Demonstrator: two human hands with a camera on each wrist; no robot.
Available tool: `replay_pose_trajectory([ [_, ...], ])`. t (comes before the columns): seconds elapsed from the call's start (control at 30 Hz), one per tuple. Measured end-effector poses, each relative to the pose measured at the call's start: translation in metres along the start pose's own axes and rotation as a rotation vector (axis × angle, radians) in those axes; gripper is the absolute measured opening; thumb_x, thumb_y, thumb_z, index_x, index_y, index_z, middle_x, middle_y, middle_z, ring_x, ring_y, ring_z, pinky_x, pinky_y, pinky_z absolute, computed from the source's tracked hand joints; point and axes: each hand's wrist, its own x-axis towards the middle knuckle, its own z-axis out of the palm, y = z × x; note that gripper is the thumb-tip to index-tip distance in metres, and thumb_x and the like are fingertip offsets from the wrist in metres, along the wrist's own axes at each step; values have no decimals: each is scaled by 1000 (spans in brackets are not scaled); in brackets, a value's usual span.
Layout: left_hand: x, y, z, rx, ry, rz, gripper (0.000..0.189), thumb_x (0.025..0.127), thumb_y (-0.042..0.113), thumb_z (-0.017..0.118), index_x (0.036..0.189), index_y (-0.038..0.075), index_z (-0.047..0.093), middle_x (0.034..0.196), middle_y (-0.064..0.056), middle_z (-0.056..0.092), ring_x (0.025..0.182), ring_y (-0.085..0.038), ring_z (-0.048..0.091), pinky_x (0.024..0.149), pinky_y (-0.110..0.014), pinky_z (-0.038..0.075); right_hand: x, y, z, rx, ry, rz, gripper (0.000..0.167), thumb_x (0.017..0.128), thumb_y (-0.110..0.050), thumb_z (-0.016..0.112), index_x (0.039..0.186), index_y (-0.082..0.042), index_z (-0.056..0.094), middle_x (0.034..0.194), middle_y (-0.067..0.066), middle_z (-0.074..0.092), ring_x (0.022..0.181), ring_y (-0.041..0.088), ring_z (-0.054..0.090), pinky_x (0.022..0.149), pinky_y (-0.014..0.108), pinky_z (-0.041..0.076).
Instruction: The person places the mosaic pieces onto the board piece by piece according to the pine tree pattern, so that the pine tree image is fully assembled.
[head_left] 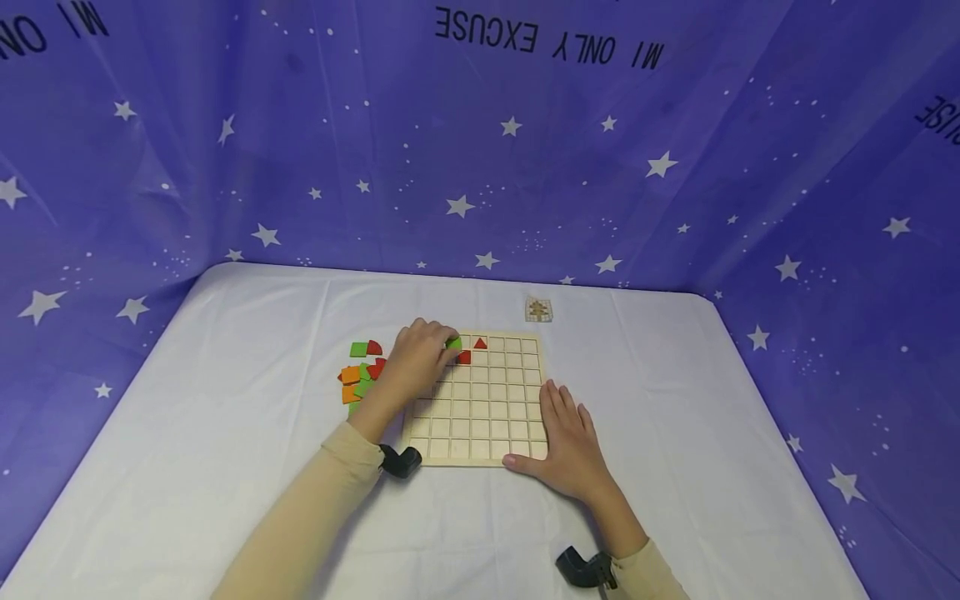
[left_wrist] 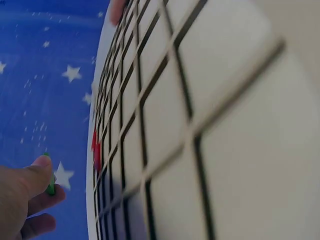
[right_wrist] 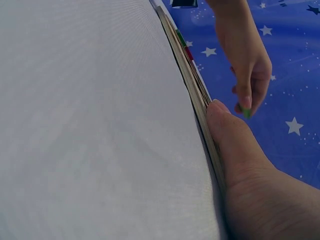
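Between thumb and fingers, my left hand (head_left: 420,354) pinches a green piece (head_left: 454,342) over the far left corner of a wooden grid board (head_left: 480,408). The same green piece (left_wrist: 51,185) shows edge-on in the left wrist view, above the board's surface. A red triangle (head_left: 481,343) lies in a far-row square, and another red piece (head_left: 465,357) sits just below the left fingertips. My right hand (head_left: 570,446) rests at the board's near right corner, thumb on the near edge and straight fingers along the right side.
Left of the board lies a loose group of green, red and orange pieces (head_left: 351,375), partly behind the left forearm. A small card with a tree-like pattern (head_left: 538,309) lies beyond the board. The white-covered table (head_left: 675,400) meets a blue star-patterned curtain (head_left: 420,167).
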Motion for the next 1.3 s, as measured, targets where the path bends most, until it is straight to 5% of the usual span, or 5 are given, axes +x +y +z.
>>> replay_pose_trajectory([
  [0.43, 9, 32, 31, 148, -43, 130, 23, 97, 27, 64, 112, 10, 68, 114, -5, 66, 101, -24, 56, 88, -41, 46, 0, 1, 1, -9, 27, -20, 132, 68, -85, 63, 159, -6, 10, 167, 12, 11, 155, 33, 9, 120, 58, 9],
  [0.7, 10, 30, 41, 218, -31, 118, 22, 94, 29, 68, 104, 10, 69, 109, -6, 66, 98, -24, 55, 83, -38, 44, 1, 1, 1, -15, 27, -18, 132, 68, -84, 64, 159, -6, 10, 167, 12, 11, 155, 33, 9, 120, 58, 9],
  [1.3, 12, 28, 43, 210, 64, 167, 13, 89, 25, 75, 94, 14, 78, 94, -6, 67, 86, -25, 56, 81, -40, 49, 1, 3, 0, -7, 6, -5, 132, 68, -87, 60, 160, -8, 7, 168, 9, 8, 156, 29, 5, 121, 56, 7],
])
